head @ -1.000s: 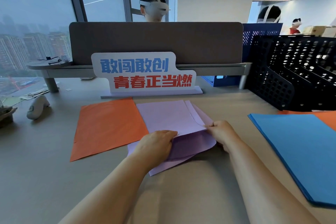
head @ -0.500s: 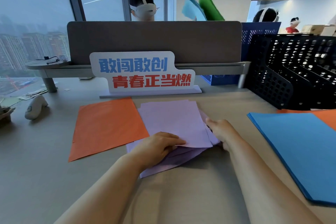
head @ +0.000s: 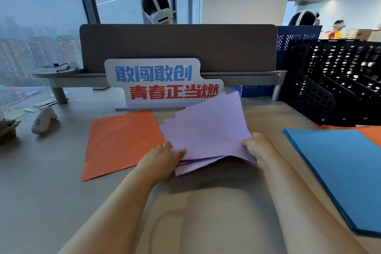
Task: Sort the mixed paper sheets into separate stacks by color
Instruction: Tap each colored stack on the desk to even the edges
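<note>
Two hands hold a bunch of purple sheets (head: 206, 130) just in front of the sign (head: 160, 82) with big blue and red letters. The bunch is up off the desk (head: 41, 192). Its far end tips up and hides the bottom right corner of the sign. The sheets are not lined up, and their edges stick out like steps.

The left hand (head: 158, 159) grips the near left corner of the bunch, with fingers (head: 181, 152) lying on top. The right hand (head: 257, 146) pinches the right edge. Its thumb is on top and its other fingers are hidden under the paper.

In front of the sign and a bit to its left, an orange pile (head: 121, 142) lies flat on the desk, just beside the purple bunch. Well to the right of the sign lies a blue pile (head: 340, 171), with an orange sheet (head: 371, 132) peeking out at its far side. A black rack (head: 329, 84) stands to the right of the sign. A white gadget (head: 43, 119) lies well to the left of the sign. Behind the sign stands a brown board (head: 177, 47).
</note>
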`<state>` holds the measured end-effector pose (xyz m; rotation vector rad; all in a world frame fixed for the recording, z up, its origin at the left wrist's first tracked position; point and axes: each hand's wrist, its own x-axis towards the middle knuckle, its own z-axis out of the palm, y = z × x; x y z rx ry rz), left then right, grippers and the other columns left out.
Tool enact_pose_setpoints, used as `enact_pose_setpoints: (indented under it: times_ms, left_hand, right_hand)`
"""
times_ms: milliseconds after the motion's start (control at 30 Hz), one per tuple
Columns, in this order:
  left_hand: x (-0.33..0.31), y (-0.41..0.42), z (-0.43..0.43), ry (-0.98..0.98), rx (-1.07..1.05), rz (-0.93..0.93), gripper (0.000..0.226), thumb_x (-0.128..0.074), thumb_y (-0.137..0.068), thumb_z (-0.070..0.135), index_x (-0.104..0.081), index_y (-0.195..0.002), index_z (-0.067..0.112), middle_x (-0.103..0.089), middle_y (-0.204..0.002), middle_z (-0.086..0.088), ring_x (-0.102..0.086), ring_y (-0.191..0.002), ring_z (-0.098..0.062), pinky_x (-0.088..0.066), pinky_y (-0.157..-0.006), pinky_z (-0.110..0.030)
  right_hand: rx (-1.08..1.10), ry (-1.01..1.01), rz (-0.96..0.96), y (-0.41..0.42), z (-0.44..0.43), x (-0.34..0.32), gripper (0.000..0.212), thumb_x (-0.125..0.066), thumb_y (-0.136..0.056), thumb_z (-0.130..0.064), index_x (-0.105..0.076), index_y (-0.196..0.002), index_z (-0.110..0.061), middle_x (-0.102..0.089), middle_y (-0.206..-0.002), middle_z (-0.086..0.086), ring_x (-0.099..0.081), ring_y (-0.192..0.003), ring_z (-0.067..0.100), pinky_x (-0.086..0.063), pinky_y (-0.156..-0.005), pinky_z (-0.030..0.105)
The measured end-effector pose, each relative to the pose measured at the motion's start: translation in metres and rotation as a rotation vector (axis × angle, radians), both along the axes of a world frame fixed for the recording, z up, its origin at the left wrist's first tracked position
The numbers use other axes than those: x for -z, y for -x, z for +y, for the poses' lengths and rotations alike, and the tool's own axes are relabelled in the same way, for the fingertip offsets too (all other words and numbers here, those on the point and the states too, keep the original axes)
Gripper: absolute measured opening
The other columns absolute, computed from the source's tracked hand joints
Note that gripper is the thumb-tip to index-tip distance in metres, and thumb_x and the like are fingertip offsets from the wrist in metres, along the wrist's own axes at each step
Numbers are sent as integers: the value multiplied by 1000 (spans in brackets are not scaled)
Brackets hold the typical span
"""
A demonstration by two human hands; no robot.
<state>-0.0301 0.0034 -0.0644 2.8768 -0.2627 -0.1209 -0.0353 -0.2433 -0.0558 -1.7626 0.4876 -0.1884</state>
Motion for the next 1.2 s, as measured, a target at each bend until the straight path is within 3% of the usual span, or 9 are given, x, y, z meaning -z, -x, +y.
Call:
enact_pose_setpoints:
  times_ms: [133, 300, 400, 533, 733, 867, 1033, 1133, 1200]
  left_hand:
    - [4, -3, 5, -124, -27, -6, 50, -20, -100, 45, -44, -132, 15, -43, -136, -8, -40, -127, -30, -34, -104, -42]
    - [0, 6, -7, -215, 215, 24, 47, -18, -101, 43, -26, -146, 33, -11, -157, 14, 6, -146, -21, 2, -113, -55]
    - [-3, 10, -15, -127, 357, -21, 46, -24, -101, 40, -26, -146, 33, -16, -155, 16, 2, -146, -12, 6, -115, -50]
    - [-1, 8, -12, -222, 370, -10, 57, -35, -96, 45, -17, -149, 34, -5, -158, 12, 5, -146, -11, 6, -115, -50]
    - [-7, 13, -11, -336, 226, -60, 66, -34, -88, 66, -21, -147, 39, -23, -149, -2, -18, -140, -21, -4, -116, -51]
    - [-7, 14, -12, -333, 328, -94, 59, -32, -89, 65, -29, -143, 42, -14, -154, 7, 0, -145, -15, 7, -114, -51]
    - [0, 14, -16, -275, 488, -13, 50, -31, -95, 54, -15, -142, 55, -6, -156, 19, -3, -145, -10, 4, -115, -46]
    - [3, 14, -14, -234, 451, 22, 63, -36, -91, 60, -2, -144, 52, 1, -155, 23, 1, -146, -16, 3, -115, -52]
    - [2, 13, -13, -215, 335, 43, 77, -36, -86, 69, 2, -147, 43, 4, -157, 15, 4, -146, -19, 4, -116, -53]
  right_hand:
    - [142, -287, -84, -1, -5, -3, 28, -37, -89, 10, -52, -112, 1, -55, -87, 15, -51, -56, 20, -35, -30, 10]
    - [202, -598, -139, -3, -5, -3, 24, -33, -90, 12, -51, -82, -2, -51, -72, 11, -51, -29, 4, -38, -31, 11]
    - [146, -659, -149, -1, 0, -4, 29, -32, -92, 10, -50, -78, -8, -52, -73, 10, -53, -32, 6, -40, -33, 11]
    - [109, -720, -177, 0, 4, -6, 32, -31, -91, 12, -51, -81, -11, -55, -78, 9, -56, -57, 14, -43, -35, 12]
    - [79, -790, -146, 0, 11, -5, 25, -34, -94, 8, -50, -79, -4, -55, -76, 11, -57, -34, 7, -43, -34, 14]
    - [63, -782, -131, 0, 14, -5, 23, -35, -94, 8, -51, -81, -3, -57, -72, 12, -56, -33, 8, -43, -34, 14]
    - [48, -807, -131, 1, 16, -6, 25, -34, -95, 7, -51, -82, -6, -62, -62, 10, -57, -34, 7, -43, -34, 13]
    - [47, -839, -137, 2, 16, -6, 26, -35, -95, 7, -52, -81, -6, -63, -46, 3, -58, -35, 8, -43, -34, 13]
    - [34, -830, -132, 3, 16, -7, 26, -35, -94, 8, -53, -81, -6, -64, -56, 7, -58, -35, 8, -44, -35, 13]
